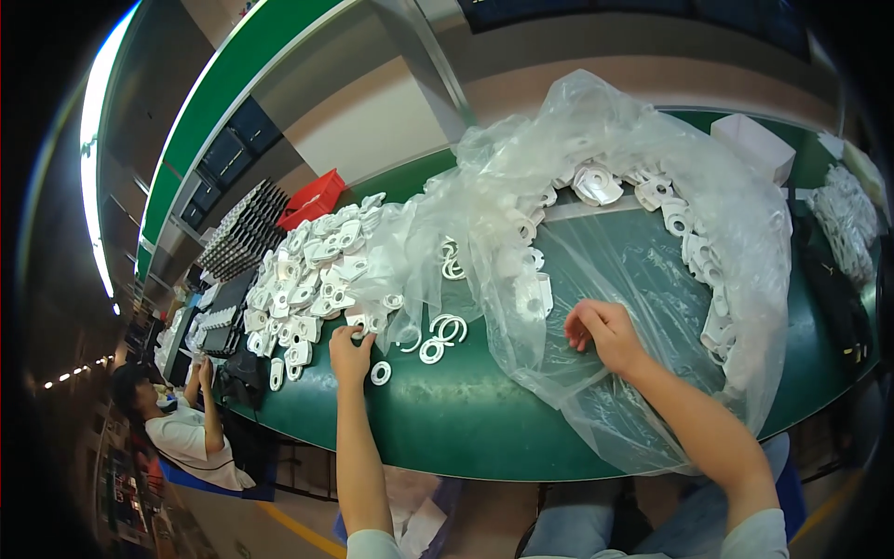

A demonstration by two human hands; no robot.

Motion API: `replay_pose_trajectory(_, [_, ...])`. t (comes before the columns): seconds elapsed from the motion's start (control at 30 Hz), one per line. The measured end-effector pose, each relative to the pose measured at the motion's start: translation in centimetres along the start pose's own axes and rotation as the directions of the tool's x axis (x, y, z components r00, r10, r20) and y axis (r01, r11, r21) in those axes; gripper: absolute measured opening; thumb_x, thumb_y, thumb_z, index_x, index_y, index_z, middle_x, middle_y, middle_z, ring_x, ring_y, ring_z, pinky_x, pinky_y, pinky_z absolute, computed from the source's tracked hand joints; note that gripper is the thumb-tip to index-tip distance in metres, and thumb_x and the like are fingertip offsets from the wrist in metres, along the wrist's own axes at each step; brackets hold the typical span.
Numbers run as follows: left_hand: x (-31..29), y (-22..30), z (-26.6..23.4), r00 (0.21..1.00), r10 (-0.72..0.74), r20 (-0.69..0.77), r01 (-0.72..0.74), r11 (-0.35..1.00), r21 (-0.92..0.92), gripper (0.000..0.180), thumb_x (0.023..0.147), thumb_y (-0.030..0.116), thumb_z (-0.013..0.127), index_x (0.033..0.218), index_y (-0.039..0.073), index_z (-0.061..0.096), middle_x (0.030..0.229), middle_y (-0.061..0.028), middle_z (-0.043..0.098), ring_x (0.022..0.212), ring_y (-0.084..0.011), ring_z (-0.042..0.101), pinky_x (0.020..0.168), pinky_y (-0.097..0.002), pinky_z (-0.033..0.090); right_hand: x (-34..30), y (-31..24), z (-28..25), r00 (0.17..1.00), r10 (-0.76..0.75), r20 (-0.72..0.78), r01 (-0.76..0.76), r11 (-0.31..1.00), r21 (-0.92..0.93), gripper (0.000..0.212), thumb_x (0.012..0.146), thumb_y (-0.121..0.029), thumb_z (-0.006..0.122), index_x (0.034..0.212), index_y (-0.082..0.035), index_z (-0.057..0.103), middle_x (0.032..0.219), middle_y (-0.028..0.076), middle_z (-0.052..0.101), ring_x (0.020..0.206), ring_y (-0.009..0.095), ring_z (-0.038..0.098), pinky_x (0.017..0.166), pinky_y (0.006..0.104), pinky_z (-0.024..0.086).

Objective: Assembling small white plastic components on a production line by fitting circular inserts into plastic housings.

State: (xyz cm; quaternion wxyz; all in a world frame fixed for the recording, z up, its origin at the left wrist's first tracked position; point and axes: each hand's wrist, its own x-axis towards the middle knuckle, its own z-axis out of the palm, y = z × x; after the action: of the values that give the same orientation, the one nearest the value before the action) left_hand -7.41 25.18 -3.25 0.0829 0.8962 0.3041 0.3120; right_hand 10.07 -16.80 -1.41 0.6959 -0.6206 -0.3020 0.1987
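My left hand [351,358] is at the near edge of a heap of white plastic parts [312,265], thumb and fingertips closed on one white plastic part [364,325]. The parts are flat, rounded pieces with a round hole. Over a large clear plastic bag [596,410] hovers my right hand [603,334], its fingers loosely curled and a little apart, with nothing visible in them. More white parts [678,219] form an arc in or under the bag. Between my hands lie loose white rings [431,350] and open C-shaped pieces [453,326].
The green table [447,419] curves along my front. A red bin [312,200] and stacked dark trays [244,228] stand at the far left. On the right are a white box [752,147] and a bundle of clear bags [843,214]. Another person [191,433] sits at the left.
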Motion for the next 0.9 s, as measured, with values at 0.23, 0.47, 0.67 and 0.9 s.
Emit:
replay_pose_trajectory(0.23, [-1.3,-1.6,-2.2,0.993,-0.096,-0.068,0.108,0.972,0.207,0.047,0.073,0.019,0.072,0.11,-0.004,0.054,0.115,-0.0224,0.054,0.107,-0.0389,0.048,0.09,-0.046,0.04,0.1,-0.4,-0.2,1.0,0.005,0.022,-0.005,0.999,-0.032,0.034,0.096,-0.022,0.041,0.079,0.0,0.06,0.071,0.005,0.06,0.062,0.011,0.056,0.056,0.0235,0.046])
replay_pose_trajectory(0.47, [-6.3,18.6,-3.3,0.938,0.301,0.174,-0.213,0.892,-0.398,0.027,0.074,0.004,0.062,0.1,0.001,0.061,0.099,-0.0154,0.062,0.089,-0.0312,0.061,0.075,-0.0358,0.049,0.3,-0.3,-0.7,0.991,-0.092,-0.094,0.089,0.995,-0.044,0.035,0.097,-0.022,0.039,0.08,0.001,0.06,0.072,0.006,0.06,0.062,0.012,0.057,0.057,0.024,0.046])
replay_pose_trajectory(0.67, [-10.3,28.2,0.3,0.553,0.81,0.196,-0.602,0.551,-0.577,0.037,0.075,0.022,0.067,0.106,0.004,0.06,0.111,-0.0121,0.056,0.106,-0.0304,0.052,0.089,-0.0401,0.041,0.6,-0.9,-1.7,0.931,-0.284,-0.231,0.266,0.958,-0.106,0.032,0.096,-0.02,0.039,0.082,0.001,0.059,0.071,0.005,0.06,0.062,0.011,0.056,0.056,0.0239,0.045])
replay_pose_trajectory(0.9, [-11.2,30.9,5.0,0.467,0.884,-0.03,-0.708,0.354,-0.611,0.051,0.076,0.034,0.066,0.118,0.006,0.054,0.123,-0.0143,0.049,0.122,-0.0304,0.04,0.1,-0.044,0.033,0.9,-0.8,-3.5,0.887,-0.346,-0.306,0.295,0.934,-0.202,0.03,0.096,-0.02,0.042,0.084,0.001,0.059,0.071,0.006,0.06,0.065,0.013,0.057,0.058,0.0259,0.046])
